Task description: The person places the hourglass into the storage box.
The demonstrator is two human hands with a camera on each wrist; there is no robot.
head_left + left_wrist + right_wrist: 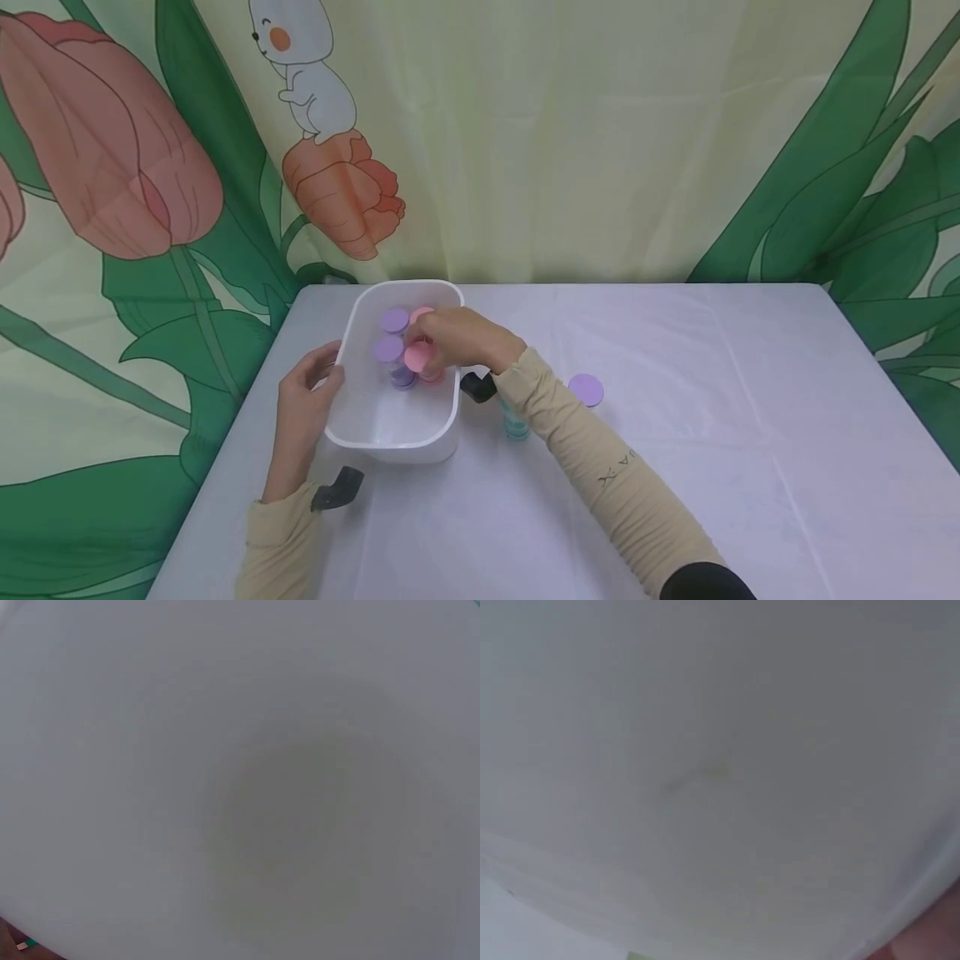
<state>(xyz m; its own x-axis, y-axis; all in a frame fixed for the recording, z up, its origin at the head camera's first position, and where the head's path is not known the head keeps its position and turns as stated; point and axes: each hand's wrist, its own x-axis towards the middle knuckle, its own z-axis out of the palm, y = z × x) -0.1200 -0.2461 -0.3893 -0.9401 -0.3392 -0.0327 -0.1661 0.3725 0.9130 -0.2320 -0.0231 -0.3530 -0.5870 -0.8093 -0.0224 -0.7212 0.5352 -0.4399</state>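
Head view. A white tub (397,433) stood on the bench (750,467), left of centre. Inside the tub, at its far end, stood several small jars with round lids: two with purple lids (393,320) and at least two with pink lids (416,357). The right hand (457,337) reached over the tub's right rim, its fingers curled round a pink-lidded jar among the others. The left hand (303,400) gripped the tub's left rim, steadying it. Right of the tub, on the bench, a purple lid (586,389) lay well apart, and a teal jar (515,423) stood just beside the tub, partly hidden by the forearm. Judging by this, most jars were already in the tub; the teal jar and loose lid remained outside. Both wrist views showed only blurred white surface.
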